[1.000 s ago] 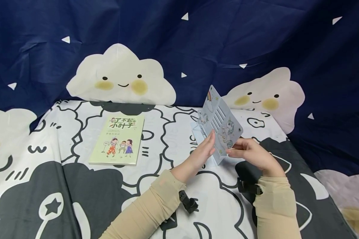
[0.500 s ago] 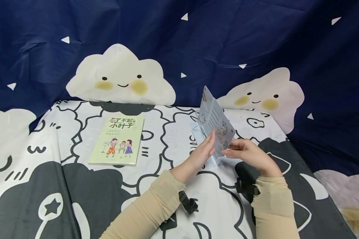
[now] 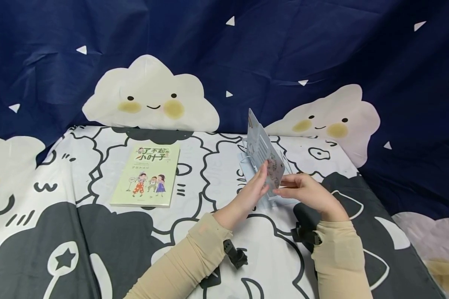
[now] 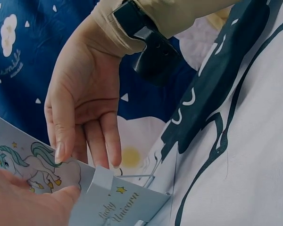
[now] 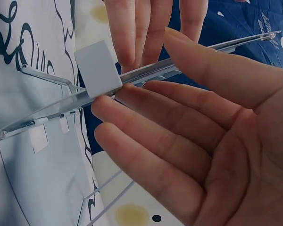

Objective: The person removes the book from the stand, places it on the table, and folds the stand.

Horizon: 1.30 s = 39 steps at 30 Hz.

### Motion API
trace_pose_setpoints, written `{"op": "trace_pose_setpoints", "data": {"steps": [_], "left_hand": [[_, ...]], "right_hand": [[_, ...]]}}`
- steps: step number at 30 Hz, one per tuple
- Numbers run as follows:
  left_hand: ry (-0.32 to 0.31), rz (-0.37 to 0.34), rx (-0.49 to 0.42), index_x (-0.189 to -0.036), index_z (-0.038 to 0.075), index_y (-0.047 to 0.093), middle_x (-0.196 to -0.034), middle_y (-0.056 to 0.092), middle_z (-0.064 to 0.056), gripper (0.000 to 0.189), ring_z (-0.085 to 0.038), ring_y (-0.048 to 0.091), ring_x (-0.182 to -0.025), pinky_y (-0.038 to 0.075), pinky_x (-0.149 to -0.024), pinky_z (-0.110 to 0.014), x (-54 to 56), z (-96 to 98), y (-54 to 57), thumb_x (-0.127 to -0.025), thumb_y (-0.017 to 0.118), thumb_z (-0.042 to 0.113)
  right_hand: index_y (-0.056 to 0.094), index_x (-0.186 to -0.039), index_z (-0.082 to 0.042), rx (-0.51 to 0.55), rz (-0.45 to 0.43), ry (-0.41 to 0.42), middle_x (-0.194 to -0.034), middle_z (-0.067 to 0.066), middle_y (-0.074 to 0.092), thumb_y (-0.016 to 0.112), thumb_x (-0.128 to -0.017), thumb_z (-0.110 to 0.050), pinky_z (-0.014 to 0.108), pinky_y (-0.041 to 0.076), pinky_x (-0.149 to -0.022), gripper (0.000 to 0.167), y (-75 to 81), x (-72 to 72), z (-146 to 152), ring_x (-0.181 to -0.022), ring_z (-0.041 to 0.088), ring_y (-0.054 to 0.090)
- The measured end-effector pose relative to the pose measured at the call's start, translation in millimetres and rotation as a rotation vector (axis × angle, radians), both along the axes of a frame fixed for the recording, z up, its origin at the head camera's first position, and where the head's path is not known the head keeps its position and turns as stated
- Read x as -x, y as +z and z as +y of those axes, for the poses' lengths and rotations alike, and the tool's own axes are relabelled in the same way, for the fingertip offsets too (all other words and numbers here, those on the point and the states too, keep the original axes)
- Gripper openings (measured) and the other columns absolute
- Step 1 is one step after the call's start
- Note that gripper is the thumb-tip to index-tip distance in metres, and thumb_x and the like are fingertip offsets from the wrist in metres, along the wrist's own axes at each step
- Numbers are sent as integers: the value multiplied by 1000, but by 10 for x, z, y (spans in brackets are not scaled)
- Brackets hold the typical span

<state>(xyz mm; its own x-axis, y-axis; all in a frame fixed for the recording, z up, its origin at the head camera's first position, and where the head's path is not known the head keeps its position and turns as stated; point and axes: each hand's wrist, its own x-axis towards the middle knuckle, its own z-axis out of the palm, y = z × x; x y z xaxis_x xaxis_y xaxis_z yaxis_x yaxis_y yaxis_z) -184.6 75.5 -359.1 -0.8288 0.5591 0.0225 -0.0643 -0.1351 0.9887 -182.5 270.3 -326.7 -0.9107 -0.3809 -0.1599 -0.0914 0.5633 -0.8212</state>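
A light blue folding book stand (image 3: 257, 143) with unicorn prints stands right of centre in the head view, its printed panel raised and turned nearly edge-on. My right hand (image 3: 312, 195) pinches the panel's near right edge, thumb on one face and fingers on the other. In the right wrist view a pale rectangular tab (image 5: 98, 68) sits by its fingertips. My left hand (image 3: 245, 198) touches the stand from the left with fingers fairly straight. "Lucky Unicorn" lettering shows on the stand's lower part (image 4: 118, 203) in the left wrist view. Thin wire supports (image 5: 47, 75) stick out beside the panel.
A green-covered book (image 3: 146, 176) with cartoon children lies flat to the left. A cartoon-patterned cloth (image 3: 194, 174) covers the table. Dark blue fabric (image 3: 247, 54) with clouds hangs behind. A black camera mount (image 3: 235, 253) is strapped to each wrist.
The panel has swung leftward, from facing me at an angle to almost edge-on. My right hand has moved slightly left with it, while the left hand and the book have stayed put.
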Motion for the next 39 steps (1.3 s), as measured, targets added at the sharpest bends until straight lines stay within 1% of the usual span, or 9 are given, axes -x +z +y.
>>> {"op": "trace_pose_setpoints", "data": {"steps": [4,6,12,16,19,24,29,36,39], "left_hand": [[1,3,-16,-161,16,2,-168,0,1,64,-20,10,-155,23,-124,-36,3,2,-9,-107,10,51],[6,2,-15,-161,17,2,-168,0,1,64,-19,10,-155,22,-124,-36,2,1,-8,-107,10,51],[11,16,10,-161,16,3,-168,-1,0,67,-19,12,-154,23,-123,-35,2,-1,-18,-106,9,54],[10,34,21,-161,15,3,-168,-2,-1,68,-19,10,-155,24,-123,-35,6,-1,-28,-105,8,55],[12,34,22,-161,15,3,-168,-2,-2,67,-19,10,-155,24,-123,-36,3,-5,-26,-106,8,54],[12,29,33,-161,17,4,-168,-3,-1,67,-20,13,-154,23,-123,-37,-5,-7,-28,-105,7,55],[11,37,34,-161,17,3,-168,-3,-2,67,-21,13,-154,24,-123,-37,-8,-15,-26,-105,6,55],[12,37,32,-161,17,4,-168,-3,-3,67,-24,17,-153,23,-123,-38,-7,-17,-30,-105,6,55],[8,31,35,-161,18,3,-168,-4,-3,67,-27,23,-152,22,-124,-39,-1,-16,-37,-105,6,55]], "right_hand": [[57,-133,9,-46,-9,-26,-131,25,62,69,-94,-19,29,54,-95,50,22,-16,19,-119,25,62],[54,-136,9,-58,-10,-37,-133,25,61,69,-93,-20,29,53,-96,53,35,-25,40,-121,28,61],[55,-134,10,11,38,-101,-131,20,64,70,-93,-17,13,50,-89,51,46,-22,130,-107,0,65],[53,-132,15,209,92,-198,-113,1,74,68,-94,-10,14,54,-85,48,10,0,191,-97,-1,69],[59,-126,9,366,145,-266,-101,-11,76,66,-95,-9,19,58,-80,37,-36,29,218,-92,5,73],[70,-108,-12,594,210,-391,-97,-6,77,66,-95,-8,22,60,-78,15,-101,70,252,-89,9,74],[68,-114,-6,760,195,-470,-99,-2,77,65,-95,-6,25,59,-82,19,-170,113,289,-92,10,74],[36,-145,14,679,140,-538,-109,-13,70,64,-97,-17,18,55,-89,64,-314,188,326,-103,-1,66],[32,-149,9,581,97,-562,-131,-2,64,62,-99,-24,20,49,-103,67,-357,205,345,-119,2,58]]}}
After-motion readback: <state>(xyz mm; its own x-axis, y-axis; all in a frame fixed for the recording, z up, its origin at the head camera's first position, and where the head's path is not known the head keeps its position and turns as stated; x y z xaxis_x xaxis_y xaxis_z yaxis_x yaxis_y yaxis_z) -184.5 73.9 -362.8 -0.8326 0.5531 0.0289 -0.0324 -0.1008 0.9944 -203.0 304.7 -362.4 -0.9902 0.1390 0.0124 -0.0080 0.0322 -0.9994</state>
